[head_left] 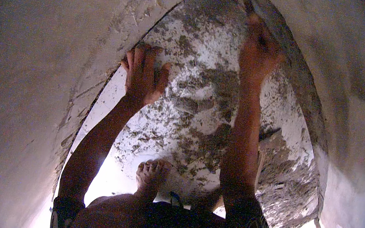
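My left hand (144,73) is palm down with its fingers apart, by the foot of the left wall. Nothing shows in its grasp. Farther off and to the right, my right hand (260,52) is closed, its fingers curled close to the dark lower edge of the right wall. Blur and shadow hide what it grips, if anything. Beneath both hands lies a pale floor (185,95) spattered with dark, crumbly material that looks like mortar or dirt.
The left wall (49,56) and right wall (349,106), both pale and smudged, close in toward the far end. A rough grey-brown patch (288,177) lies right of my right forearm. My bare foot (152,173) rests on the floor between my arms.
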`<state>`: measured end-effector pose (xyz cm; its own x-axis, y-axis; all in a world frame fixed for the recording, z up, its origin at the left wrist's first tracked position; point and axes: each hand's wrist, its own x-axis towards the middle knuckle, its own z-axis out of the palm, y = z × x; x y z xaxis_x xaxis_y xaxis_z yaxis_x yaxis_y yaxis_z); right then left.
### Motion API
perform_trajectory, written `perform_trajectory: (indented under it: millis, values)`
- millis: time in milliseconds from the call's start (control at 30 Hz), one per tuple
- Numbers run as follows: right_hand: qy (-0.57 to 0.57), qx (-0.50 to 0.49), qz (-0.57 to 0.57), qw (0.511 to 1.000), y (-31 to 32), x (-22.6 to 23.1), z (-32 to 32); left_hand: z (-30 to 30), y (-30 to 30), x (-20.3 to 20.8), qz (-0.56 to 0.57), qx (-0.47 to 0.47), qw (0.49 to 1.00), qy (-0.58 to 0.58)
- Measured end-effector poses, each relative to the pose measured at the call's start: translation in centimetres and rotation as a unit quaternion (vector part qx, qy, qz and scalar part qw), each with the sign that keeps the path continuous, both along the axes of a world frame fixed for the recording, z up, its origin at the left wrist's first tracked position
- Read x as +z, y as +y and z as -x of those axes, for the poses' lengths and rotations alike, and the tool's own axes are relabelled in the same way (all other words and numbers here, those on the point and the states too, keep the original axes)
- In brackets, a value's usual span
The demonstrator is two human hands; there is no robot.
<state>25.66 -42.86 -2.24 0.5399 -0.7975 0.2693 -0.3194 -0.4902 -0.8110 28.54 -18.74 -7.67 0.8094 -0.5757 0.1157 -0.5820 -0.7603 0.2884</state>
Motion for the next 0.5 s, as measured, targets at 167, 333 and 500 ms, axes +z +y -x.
perform_trajectory:
  millis: [167,333,500]
  values:
    - [0.043,-0.038,-0.073,0.996,1.7,0.3,0.9,0.0,1.1,0.0,-0.011,0.031,0.998,-0.047]
    - [-0.053,0.038,0.032,0.997,-0.4,-2.0,-1.3,-0.3,1.1,-0.4,-0.008,-0.001,0.999,-0.038]
    - [-0.006,0.014,-0.011,1.0,0.0,0.2,-0.2,0.3,0.6,0.7,0.007,0.011,1.0,0.002]
